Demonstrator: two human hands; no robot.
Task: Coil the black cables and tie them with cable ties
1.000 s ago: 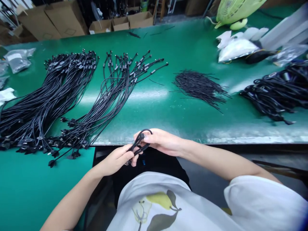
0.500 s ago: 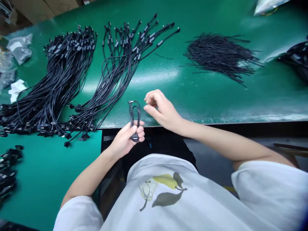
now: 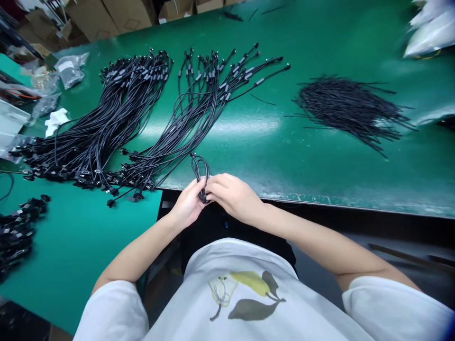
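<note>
A black cable (image 3: 202,193), folded into a small looped coil, is held just off the table's front edge. My left hand (image 3: 187,204) is closed around its lower part, thumb on top. From the right, my right hand (image 3: 235,200) meets it, with fingertips pinched on the coil's lower right side. The top loops stick up above both hands. What lies under the right fingertips is partly hidden. Just beyond and to the left, a fanned bunch of loose black cables (image 3: 192,124) with grey sleeves lies on the green table (image 3: 270,161).
A larger cable pile (image 3: 106,118) lies at the left. Short black ties or strips (image 3: 341,106) are heaped at the right. Coiled cables (image 3: 17,237) sit on the lower green surface. Plastic bags (image 3: 69,71) and cardboard boxes (image 3: 128,19) stand at the far left.
My right hand has come left and down, from apart with curled fingers to touching the coiled cable. The left hand keeps its hold. The whole view has shifted and tilted slightly.
</note>
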